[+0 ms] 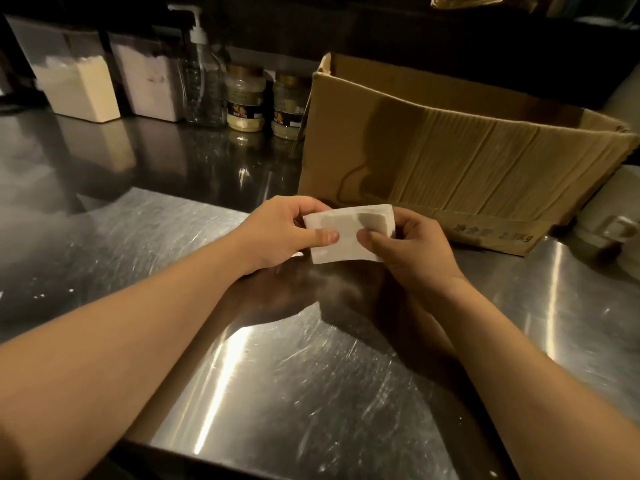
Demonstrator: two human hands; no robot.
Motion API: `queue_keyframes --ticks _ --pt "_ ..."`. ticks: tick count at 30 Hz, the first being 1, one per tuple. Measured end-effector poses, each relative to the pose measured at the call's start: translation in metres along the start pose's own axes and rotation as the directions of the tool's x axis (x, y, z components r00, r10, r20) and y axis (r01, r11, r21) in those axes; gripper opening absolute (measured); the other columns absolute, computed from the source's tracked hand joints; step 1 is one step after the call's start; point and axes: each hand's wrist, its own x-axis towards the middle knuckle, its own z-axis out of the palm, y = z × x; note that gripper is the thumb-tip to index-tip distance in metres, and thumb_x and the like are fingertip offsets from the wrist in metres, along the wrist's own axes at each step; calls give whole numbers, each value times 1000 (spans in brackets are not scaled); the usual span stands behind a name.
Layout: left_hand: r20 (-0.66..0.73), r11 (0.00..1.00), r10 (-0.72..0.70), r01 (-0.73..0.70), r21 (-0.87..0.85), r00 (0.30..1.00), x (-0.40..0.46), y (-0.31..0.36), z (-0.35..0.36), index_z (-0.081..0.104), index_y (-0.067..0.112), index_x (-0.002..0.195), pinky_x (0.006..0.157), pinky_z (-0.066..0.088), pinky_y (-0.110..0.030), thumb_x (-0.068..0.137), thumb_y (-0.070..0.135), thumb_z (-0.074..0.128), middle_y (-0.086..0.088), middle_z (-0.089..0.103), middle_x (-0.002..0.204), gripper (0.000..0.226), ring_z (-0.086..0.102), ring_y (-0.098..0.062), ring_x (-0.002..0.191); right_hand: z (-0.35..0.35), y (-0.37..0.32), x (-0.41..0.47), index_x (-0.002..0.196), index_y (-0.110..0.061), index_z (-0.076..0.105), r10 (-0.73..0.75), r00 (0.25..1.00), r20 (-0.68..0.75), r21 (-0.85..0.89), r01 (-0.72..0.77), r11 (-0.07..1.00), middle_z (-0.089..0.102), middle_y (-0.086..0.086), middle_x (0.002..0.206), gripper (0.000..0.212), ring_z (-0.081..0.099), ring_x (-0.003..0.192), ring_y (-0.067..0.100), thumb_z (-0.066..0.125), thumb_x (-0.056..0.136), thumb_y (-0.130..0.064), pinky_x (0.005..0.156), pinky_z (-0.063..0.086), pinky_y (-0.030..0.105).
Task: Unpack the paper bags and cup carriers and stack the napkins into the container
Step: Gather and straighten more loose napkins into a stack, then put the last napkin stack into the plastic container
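A small stack of white napkins [346, 233] is held just above the steel counter [277, 375], in front of a brown cardboard box [450, 161]. My left hand [280, 233] grips the stack's left end, thumb on top. My right hand [408, 251] pinches the right end with thumb and curled fingers. The box stands open at the top; its inside is hidden from here.
Along the back left stand two clear bins of white powder [79, 84], a pump bottle [204, 81] and two labelled jars [246, 95]. A white object [609, 223] sits at the right, beside the box. Brown paper items [485, 1] lie on a shelf above.
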Motion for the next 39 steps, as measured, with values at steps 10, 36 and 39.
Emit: queue_keyframes --ticks 10,36,39 --pt "16 991 -128 129 -27 992 -5 16 -24 69 32 116 93 58 -34 87 28 83 15 75 106 32 72 -11 102 17 -66 12 117 -28 66 -136 987 88 -68 142 987 66 -16 109 34 65 103 5 79 87 -19 79 61 24" --pt "-53 977 -199 194 -83 979 138 187 -293 69 42 112 96 54 -34 90 37 77 21 75 100 24 68 -3 101 63 -344 256 116 -33 65 -89 974 209 -175 127 976 65 -19 104 27 62 95 3 73 91 -40 70 54 15" --pt "-62 973 -209 202 -111 976 158 193 -319 68 41 114 95 53 -32 92 35 76 19 76 104 25 69 -3 104 67 -365 284 113 -30 67 -84 970 227 -143 118 983 68 -13 104 23 65 95 5 72 92 -39 72 56 18"
